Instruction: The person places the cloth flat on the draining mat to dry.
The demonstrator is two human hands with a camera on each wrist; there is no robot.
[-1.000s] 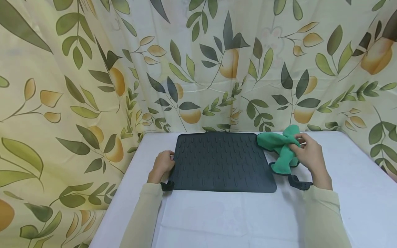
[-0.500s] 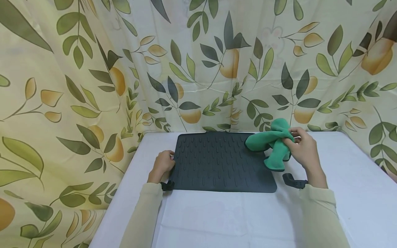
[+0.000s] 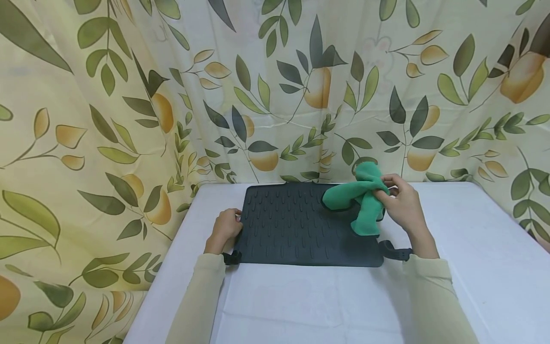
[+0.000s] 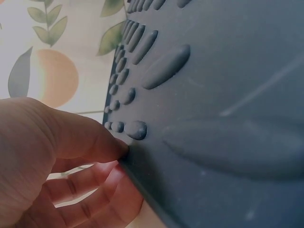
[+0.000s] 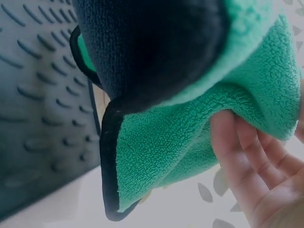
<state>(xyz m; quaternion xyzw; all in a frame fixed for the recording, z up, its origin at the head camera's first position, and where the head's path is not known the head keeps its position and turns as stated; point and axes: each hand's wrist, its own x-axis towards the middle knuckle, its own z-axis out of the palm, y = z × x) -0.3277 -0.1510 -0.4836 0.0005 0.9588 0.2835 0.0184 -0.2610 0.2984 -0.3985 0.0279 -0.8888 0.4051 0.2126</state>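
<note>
A dark grey mat (image 3: 292, 229) with rows of raised oval ridges stands in the middle of the table. My left hand (image 3: 225, 229) pinches its left edge; in the left wrist view the thumb (image 4: 90, 135) lies on the ridged face and the fingers curl behind. My right hand (image 3: 404, 203) grips a bunched green cloth (image 3: 367, 196) over the mat's right part. In the right wrist view the cloth (image 5: 156, 152) shows a fluffy green side, a dark side and black edging, its folds hanging near the mat (image 5: 42, 118). Whether cloth and mat touch is unclear.
A white-covered table (image 3: 301, 306) lies under the mat. A curtain (image 3: 275, 95) printed with leaves and fruit hangs behind and to the left. Black straps (image 3: 232, 258) with camera mounts sit at both wrists.
My right hand has carried the green cloth leftward, from beside the mat's right edge to over its right part. The left hand and the mat have stayed put.
</note>
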